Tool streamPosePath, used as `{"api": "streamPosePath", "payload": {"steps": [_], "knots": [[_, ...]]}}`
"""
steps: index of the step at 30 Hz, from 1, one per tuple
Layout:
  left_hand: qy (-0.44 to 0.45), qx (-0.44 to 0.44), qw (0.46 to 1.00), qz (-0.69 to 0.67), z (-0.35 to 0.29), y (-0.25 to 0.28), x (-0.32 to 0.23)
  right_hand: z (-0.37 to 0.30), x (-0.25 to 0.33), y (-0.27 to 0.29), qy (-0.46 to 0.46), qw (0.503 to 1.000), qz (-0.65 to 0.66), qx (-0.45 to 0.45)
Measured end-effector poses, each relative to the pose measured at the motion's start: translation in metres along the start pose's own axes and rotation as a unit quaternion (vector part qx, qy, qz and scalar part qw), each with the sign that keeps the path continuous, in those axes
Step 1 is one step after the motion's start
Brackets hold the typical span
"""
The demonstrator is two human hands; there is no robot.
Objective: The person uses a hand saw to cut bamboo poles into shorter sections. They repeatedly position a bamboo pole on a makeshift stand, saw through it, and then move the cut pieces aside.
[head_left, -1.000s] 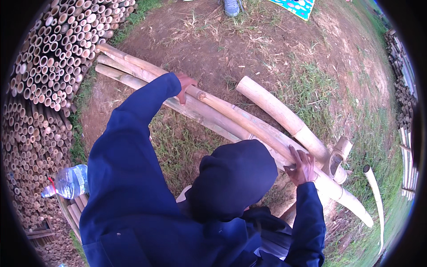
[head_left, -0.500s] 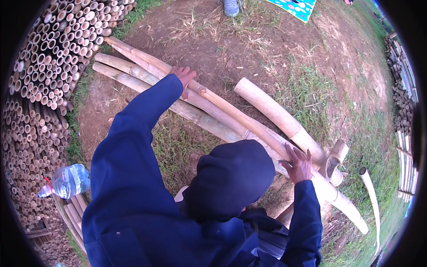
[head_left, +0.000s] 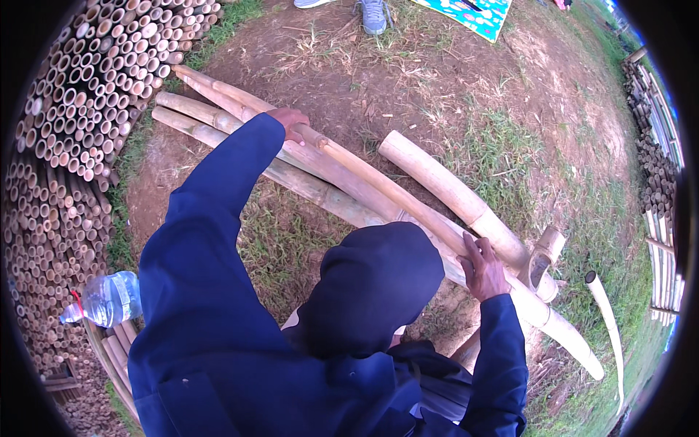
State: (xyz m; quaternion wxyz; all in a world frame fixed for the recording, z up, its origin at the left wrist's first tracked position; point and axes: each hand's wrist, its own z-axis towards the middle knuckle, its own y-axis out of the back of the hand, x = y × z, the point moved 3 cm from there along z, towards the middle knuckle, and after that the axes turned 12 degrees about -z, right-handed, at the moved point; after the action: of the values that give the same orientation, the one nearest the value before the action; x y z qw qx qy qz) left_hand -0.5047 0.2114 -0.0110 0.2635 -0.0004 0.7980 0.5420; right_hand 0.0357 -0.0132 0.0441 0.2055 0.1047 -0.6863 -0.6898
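Observation:
Several long bamboo poles lie side by side on the ground, slanting from the upper left to the lower right. My left hand (head_left: 290, 125) is closed around the upper slim bamboo pole (head_left: 378, 180), toward its far left part. On the same pole's right part, my right hand (head_left: 483, 271) rests with fingers stretched out and the thumb apart. A lower bamboo pole (head_left: 309, 188) runs alongside, nearer to me. A dark hood (head_left: 371, 284) in the lower middle hides part of the poles.
A short thick bamboo piece (head_left: 437, 175) lies beyond the poles, and a notched bamboo piece (head_left: 542, 255) stands near its right end. A thin curved bamboo (head_left: 606, 313) lies at right. Stacked bamboo (head_left: 95, 80) fills the left. A water bottle (head_left: 113, 298) and a shoe (head_left: 374, 18) also show.
My left hand has shifted slightly left and closed around the slim pole. My right hand's fingers have drawn closer together on it. A second shoe has come into view at the top.

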Motion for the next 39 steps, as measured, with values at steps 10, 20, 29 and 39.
{"api": "streamPosePath", "payload": {"steps": [10,20,29,39], "knots": [[0.025,0.017,0.999,-0.013,-0.009,-0.002,-0.003,-0.009,0.009,0.011,-0.013,0.999,0.002,0.031],[-0.052,0.044,0.998,0.005,0.027,-0.014,-0.117,-0.012,-0.008,-0.035,-0.117,0.993,-0.026,-0.018],[-0.28,0.165,0.943,0.072,0.053,-0.035,-0.391,-0.016,-0.014,-0.052,-0.204,0.977,0.017,0.06],[-0.174,0.167,0.969,0.053,0.06,-0.179,-0.393,-0.011,-0.006,-0.057,-0.222,0.975,0.011,0.019]]}}
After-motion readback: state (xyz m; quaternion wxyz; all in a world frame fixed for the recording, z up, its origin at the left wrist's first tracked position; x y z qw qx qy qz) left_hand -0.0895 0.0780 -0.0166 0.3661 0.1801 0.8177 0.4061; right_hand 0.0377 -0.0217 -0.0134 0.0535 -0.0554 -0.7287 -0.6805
